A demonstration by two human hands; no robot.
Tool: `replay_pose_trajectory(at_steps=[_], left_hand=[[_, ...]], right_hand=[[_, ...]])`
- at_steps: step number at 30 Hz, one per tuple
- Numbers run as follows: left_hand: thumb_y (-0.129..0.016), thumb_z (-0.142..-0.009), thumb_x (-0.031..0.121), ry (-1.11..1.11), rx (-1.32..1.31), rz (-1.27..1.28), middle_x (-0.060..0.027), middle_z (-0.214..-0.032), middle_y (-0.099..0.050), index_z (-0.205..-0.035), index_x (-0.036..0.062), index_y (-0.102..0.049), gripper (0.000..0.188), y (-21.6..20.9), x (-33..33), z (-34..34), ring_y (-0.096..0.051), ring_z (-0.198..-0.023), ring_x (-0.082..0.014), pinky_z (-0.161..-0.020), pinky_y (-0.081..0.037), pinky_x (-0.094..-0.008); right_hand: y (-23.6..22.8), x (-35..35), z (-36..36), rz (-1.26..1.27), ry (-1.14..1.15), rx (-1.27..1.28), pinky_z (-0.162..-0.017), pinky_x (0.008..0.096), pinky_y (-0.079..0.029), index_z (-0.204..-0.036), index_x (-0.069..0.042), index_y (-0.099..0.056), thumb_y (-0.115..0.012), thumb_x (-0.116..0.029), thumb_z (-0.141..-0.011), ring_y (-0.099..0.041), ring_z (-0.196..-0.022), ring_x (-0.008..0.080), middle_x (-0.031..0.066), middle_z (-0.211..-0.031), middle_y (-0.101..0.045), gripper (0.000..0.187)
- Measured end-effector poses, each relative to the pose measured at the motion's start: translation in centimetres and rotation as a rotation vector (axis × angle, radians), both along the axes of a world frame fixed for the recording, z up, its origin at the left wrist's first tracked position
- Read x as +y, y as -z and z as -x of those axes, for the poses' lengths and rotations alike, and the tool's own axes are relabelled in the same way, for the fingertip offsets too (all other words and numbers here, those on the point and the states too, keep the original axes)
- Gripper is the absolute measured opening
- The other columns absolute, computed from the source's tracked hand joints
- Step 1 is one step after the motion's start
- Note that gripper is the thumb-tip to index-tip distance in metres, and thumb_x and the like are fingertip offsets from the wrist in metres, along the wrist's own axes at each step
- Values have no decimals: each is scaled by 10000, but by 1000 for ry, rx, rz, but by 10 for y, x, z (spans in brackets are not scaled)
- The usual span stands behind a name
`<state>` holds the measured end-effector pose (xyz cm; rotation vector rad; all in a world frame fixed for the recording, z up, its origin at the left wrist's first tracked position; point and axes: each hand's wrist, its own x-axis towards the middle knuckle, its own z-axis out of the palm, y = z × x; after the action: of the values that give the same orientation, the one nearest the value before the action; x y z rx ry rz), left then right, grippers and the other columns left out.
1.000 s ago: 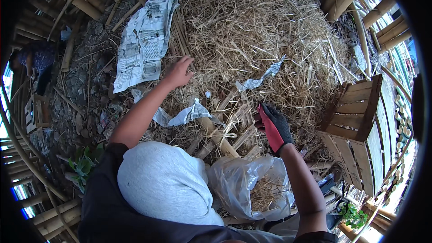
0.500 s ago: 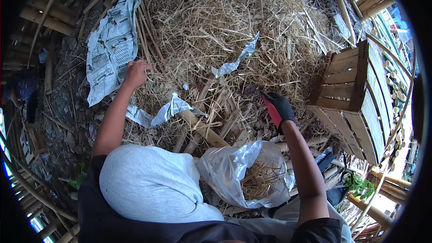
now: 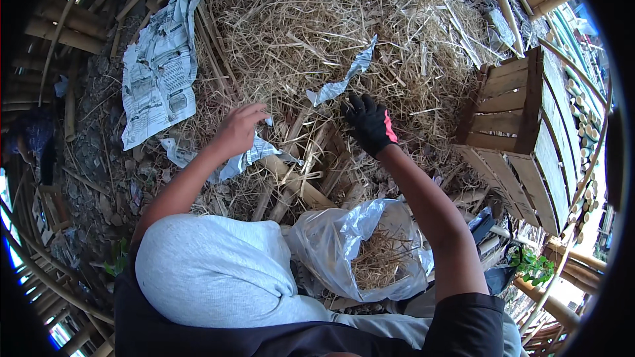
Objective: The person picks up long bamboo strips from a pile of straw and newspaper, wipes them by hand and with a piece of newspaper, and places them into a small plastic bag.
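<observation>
My left hand (image 3: 239,132), bare, hovers over a torn newspaper strip (image 3: 250,158), its fingers stretched to the right beside a small white scrap (image 3: 268,121). Nothing shows in its grasp. My right hand (image 3: 368,125) wears a black and red glove. Its fingers are spread above the straw (image 3: 297,39), just below another torn newspaper strip (image 3: 344,80). A large crumpled newspaper sheet (image 3: 159,73) lies at the left. In front of my body stands a clear plastic bag (image 3: 324,241) with dry straw (image 3: 380,258) inside.
A slatted wooden crate (image 3: 522,152) rests at the right. Bamboo pieces (image 3: 297,182) lie among the straw between my hands and the bag. Bamboo poles (image 3: 73,32) edge the space. A green plant (image 3: 532,264) grows at lower right.
My left hand has left the edge of the large newspaper sheet and moved right and nearer. My right hand has shifted left and a little farther away, its fingers now spread.
</observation>
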<state>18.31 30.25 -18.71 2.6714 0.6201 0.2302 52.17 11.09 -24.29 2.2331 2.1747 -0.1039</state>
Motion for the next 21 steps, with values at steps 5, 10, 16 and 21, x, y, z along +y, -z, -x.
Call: replay_pose_trajectory(at_steps=[5, 10, 16, 21], left_hand=[[-661, -919, 148, 88, 73, 80, -144, -1349, -655, -1262, 76, -693, 352, 19, -42, -17, -587, -1291, -316, -1124, -400, -488], [-747, -866, 379, -7, 352, 21, -98, -1110, -681, -1103, 51, -690, 408, 49, -52, -45, -605, -1155, -273, -956, -405, -469], [-769, -844, 359, -168, 511, 158, -134, -1122, -692, -1041, 23, -687, 398, 49, -44, -62, -615, -1176, -310, -1008, -430, -500], [-786, -828, 379, -299, 389, 398, -140, -1087, -714, -1020, 49, -704, 391, 63, -34, -57, -661, -1102, -325, -973, -480, -514]], right_hand=[[3, 22, 12, -1, -136, 55, -1006, 529, -521, -1502, -159, -515, -669, -256, -932, -527, -1361, 413, 147, -1574, -482, 599], [1, 35, 37, -210, -311, 171, -986, 493, -539, -1463, -109, -536, -579, -210, -976, -617, -1256, 387, 150, -1409, -637, 499], [-22, 17, 57, -84, -64, 419, -1083, 509, -454, -1453, -84, -531, -663, -420, -949, -581, -1302, 391, 169, -1437, -607, 620], [-13, -2, 43, -92, -40, 400, -1077, 505, -458, -1444, -84, -542, -681, -411, -936, -571, -1318, 382, 174, -1458, -591, 620]])
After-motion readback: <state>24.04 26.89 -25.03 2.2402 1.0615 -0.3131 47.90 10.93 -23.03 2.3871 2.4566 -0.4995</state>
